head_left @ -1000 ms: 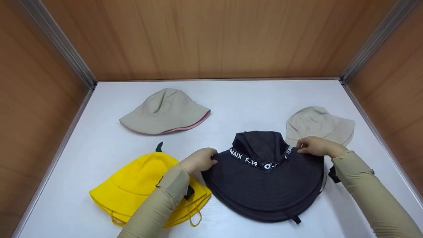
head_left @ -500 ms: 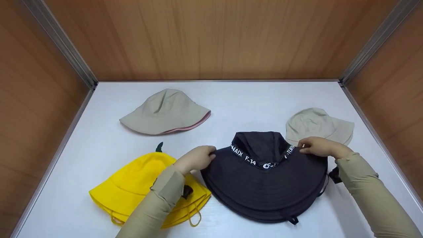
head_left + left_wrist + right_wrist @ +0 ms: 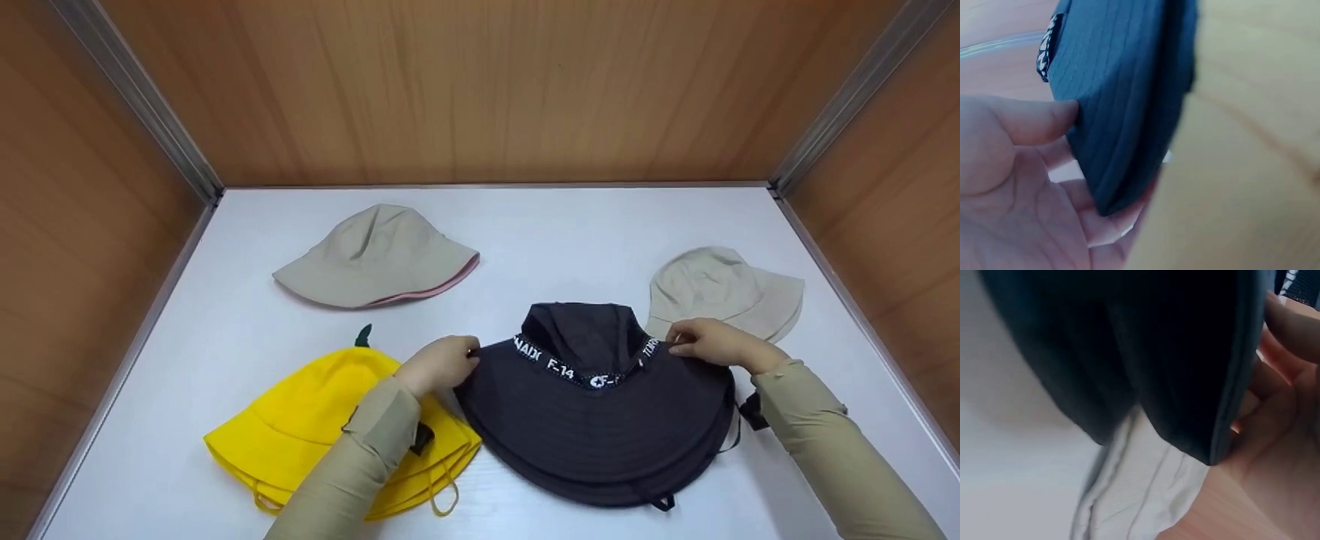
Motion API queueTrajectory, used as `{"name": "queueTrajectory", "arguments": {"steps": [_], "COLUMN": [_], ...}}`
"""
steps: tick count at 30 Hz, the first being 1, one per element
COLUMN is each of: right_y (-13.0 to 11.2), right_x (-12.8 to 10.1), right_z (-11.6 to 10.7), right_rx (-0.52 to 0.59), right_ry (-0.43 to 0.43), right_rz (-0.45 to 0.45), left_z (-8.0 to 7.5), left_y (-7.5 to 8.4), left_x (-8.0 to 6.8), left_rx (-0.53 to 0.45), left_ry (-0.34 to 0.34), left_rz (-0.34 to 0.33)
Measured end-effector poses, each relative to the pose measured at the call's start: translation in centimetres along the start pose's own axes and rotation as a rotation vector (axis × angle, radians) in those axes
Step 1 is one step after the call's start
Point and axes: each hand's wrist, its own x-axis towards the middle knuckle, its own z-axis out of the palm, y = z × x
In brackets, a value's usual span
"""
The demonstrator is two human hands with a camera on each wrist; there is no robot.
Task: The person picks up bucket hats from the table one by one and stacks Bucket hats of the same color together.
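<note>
A black bucket hat with a wide brim and a white-lettered band faces me at the front right, its crown folded in behind the band. My left hand pinches the brim's left corner; in the left wrist view the thumb lies on the stitched brim with fingers behind it. My right hand pinches the brim's upper right, and the right wrist view has the thumb at the dark brim edge. A black cord hangs at the hat's right side.
A yellow hat with a green leaf tip lies under my left forearm. Farther back sits a beige hat with pink lining. Another, smaller beige hat lies behind my right hand. Wood-grain walls enclose the white table.
Both hands keep their grip on the black hat. Over the last half second the hat and right hand have shifted slightly left and toward me. The other hats stay in place.
</note>
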Motion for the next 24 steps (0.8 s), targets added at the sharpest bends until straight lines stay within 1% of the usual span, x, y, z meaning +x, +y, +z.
{"name": "queueTrajectory", "arguments": {"steps": [5, 8, 10, 13, 15, 17, 18, 20, 22, 24], "right_y": [0.3, 0.2, 0.2, -0.3, -0.8, -1.5, -1.8, -2.6, -3.2, -3.6], "right_x": [0.2, 0.1, -0.1, -0.5, -0.8, -1.1, -1.3, -1.6, -2.0, -2.3], "right_z": [0.3, 0.4, 0.4, 0.8, 1.2, 1.7, 1.9, 2.4, 2.9, 3.3], "right_rx": [0.011, -0.001, -0.015, -0.036, -0.035, -0.021, -0.008, 0.021, 0.048, 0.068], "right_ry": [0.052, 0.088, 0.149, 0.288, 0.379, 0.429, 0.432, 0.411, 0.356, 0.291], "right_rz": [0.006, -0.001, -0.018, -0.048, -0.069, -0.081, -0.087, -0.106, -0.131, -0.151], "left_z": [0.5, 0.6, 0.6, 0.8, 0.9, 1.1, 1.2, 1.4, 1.6, 1.8], "left_y": [0.0, 0.1, 0.3, 0.6, 0.8, 1.1, 1.2, 1.4, 1.5, 1.6], "left_x": [0.0, -0.2, -0.3, -0.6, -0.8, -1.0, -1.2, -1.4, -1.7, -1.8], "left_rx": [0.052, 0.059, 0.049, 0.035, 0.026, 0.023, 0.020, 0.012, 0.008, -0.007], "left_ry": [0.050, 0.098, 0.146, 0.241, 0.301, 0.345, 0.360, 0.381, 0.392, 0.388], "left_rz": [-0.004, -0.018, -0.037, -0.059, -0.059, -0.048, -0.043, -0.028, -0.014, 0.004]}}
